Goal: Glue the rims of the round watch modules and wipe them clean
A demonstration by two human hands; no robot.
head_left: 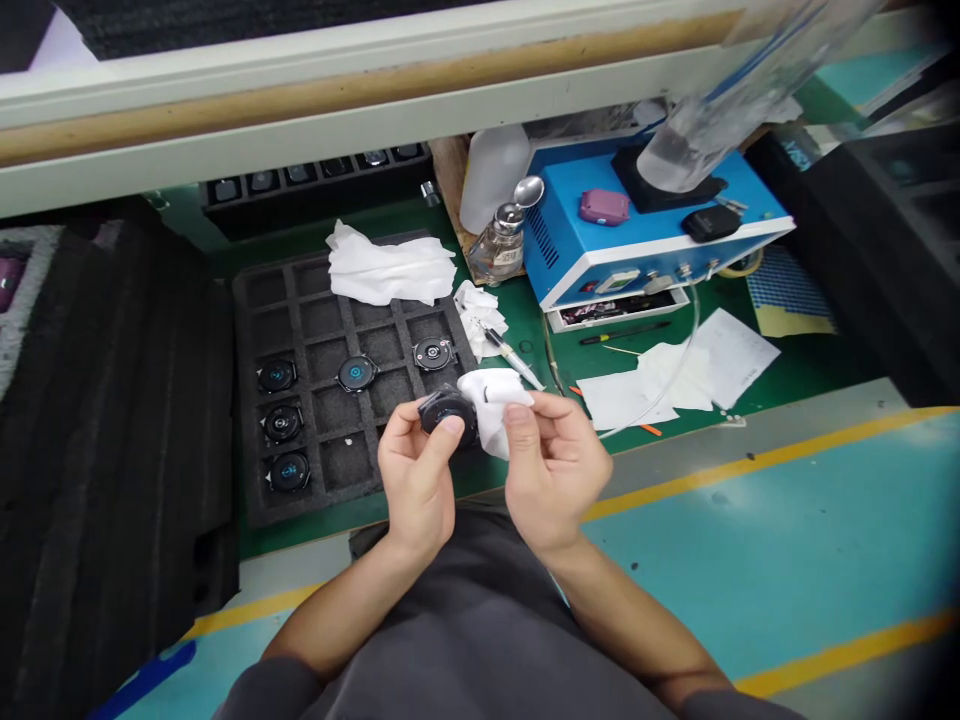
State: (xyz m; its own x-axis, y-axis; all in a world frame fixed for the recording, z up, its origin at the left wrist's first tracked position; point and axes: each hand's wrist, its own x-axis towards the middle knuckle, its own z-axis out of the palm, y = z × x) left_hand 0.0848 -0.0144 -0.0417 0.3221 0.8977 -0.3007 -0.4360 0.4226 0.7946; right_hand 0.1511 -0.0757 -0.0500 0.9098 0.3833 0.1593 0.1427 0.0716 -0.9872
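Two hands meet over the near edge of the green tabletop (319,527), just in front of the foam tray's near right corner. The left hand (420,455) is closed in a pinch around a dark round watch (448,412), its thumb on the face and curled fingers behind the rim. The right hand (551,460) also pinches, thumb against fingers, holding a white cloth (491,410) whose left edge laps against the watch's right side. The watch thus lies between the two hands, nearer the left, with the cloth filling the gap toward the right thumb. Being round and strapless, it shows no clear long axis; its face seems turned up toward the wearer, slightly tilted. What the right fingertips do behind the cloth cannot be told. The foam tray (251,510) stretches beyond and leftward, so the left hand is nearer to it, and five similar watches (355,373) sit in its compartments.
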